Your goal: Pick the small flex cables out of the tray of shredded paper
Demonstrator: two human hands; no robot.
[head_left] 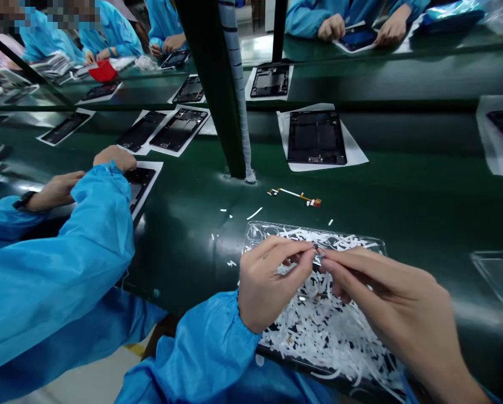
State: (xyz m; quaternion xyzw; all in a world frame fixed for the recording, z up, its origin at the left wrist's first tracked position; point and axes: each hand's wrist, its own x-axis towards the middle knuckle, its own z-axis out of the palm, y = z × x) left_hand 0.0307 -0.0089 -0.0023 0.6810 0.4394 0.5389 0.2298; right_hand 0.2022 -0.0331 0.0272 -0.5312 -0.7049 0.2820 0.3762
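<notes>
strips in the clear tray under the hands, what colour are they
White: the strips show best in the head view.

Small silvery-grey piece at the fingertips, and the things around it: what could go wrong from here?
The small silvery-grey piece, pinched between the left hand and the right hand, could slip into the tangled thin white strips below and be hard to spot.

The thin orange-and-white flat cable lies loose beyond the clear plastic tray; a reaching hand might snag or crease it.
</notes>
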